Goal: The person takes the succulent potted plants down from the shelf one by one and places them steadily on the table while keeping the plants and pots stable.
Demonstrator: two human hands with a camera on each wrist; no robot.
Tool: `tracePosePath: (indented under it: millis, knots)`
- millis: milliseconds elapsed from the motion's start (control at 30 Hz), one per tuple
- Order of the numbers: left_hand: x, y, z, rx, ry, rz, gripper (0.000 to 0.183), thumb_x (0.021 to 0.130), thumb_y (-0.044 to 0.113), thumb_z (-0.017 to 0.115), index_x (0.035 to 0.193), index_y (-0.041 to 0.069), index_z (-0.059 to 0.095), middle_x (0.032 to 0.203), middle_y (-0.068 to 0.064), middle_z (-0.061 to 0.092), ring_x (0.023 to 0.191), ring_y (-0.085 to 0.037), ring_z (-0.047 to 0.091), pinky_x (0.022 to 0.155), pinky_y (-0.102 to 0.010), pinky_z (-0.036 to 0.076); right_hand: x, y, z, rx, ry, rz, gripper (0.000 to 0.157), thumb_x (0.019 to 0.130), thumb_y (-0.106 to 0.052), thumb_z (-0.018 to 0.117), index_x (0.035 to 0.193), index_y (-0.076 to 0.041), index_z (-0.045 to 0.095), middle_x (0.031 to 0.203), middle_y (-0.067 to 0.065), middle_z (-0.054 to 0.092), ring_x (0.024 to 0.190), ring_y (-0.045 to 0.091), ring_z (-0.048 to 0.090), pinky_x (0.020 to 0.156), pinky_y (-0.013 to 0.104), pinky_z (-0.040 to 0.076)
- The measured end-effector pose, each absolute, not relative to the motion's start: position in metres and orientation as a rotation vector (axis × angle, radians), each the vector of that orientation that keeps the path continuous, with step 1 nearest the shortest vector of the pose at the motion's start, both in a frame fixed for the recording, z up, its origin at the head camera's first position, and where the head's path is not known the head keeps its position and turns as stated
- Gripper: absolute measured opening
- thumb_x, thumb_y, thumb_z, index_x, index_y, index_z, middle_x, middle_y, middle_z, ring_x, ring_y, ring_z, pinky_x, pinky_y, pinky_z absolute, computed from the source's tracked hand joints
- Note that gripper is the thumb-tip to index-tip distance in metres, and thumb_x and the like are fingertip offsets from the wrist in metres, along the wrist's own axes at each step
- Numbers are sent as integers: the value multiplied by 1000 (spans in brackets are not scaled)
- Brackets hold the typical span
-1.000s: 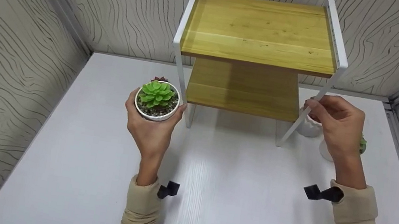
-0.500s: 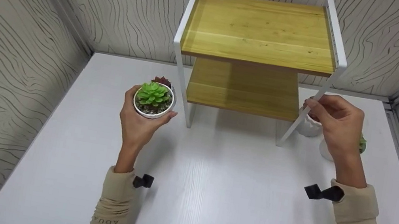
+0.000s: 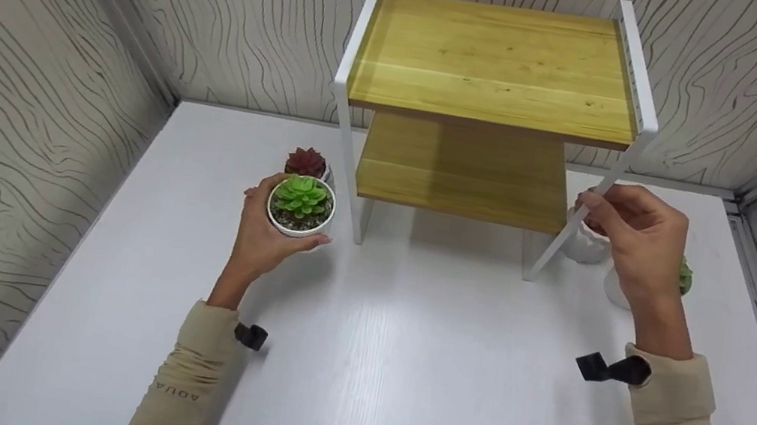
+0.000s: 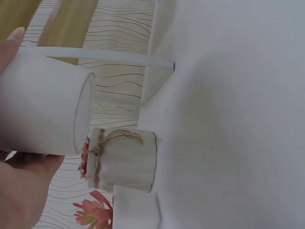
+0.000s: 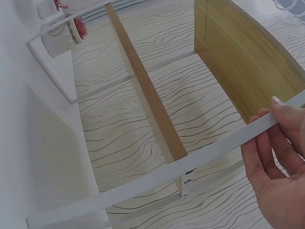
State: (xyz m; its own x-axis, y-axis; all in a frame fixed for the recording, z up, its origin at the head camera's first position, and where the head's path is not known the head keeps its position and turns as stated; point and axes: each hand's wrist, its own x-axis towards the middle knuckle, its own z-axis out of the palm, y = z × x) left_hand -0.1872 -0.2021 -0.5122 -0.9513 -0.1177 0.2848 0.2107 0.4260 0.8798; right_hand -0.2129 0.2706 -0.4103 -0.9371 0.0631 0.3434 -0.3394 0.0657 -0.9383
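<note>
The left hand [image 3: 262,236] is wrapped round a smooth white pot holding a green succulent [image 3: 301,205], low over the counter [image 3: 399,368], just in front of a ribbed, twine-tied pot with a red succulent [image 3: 306,163]. I'd keep the pot level and clear of both that neighbour and the shelf leg so the gravel topping stays put. The two-tier shelf [image 3: 497,64] has glossy yellow wood boards in a thin white metal frame. The right hand [image 3: 637,234] pinches the front right upright, steadying it; two more small pots sit behind that hand, partly hidden.
</note>
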Motion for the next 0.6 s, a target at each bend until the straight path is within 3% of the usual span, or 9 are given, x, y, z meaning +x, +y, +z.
tracePosePath:
  millis: [200, 600]
  knots:
    - [-194, -211, -528, -144, -2373, -1616, 109, 60, 21, 105, 151, 13, 46, 146, -9, 55, 138, -27, 47, 121, -54, 36, -214, 271, -411, 277, -2059, 1947, 21, 93, -6, 79, 108, 8, 75, 93, -1, 81, 80, 11, 75, 75, 17, 62]
    - [-206, -215, -549, -166, -2426, -1601, 106, 60, 23, 105, 148, 14, 47, 143, -10, 53, 136, -23, 36, 122, -54, 27, -214, 271, -410, 291, -2031, 1983, 20, 93, -4, 79, 108, 8, 75, 93, -1, 81, 79, 8, 74, 74, 17, 62]
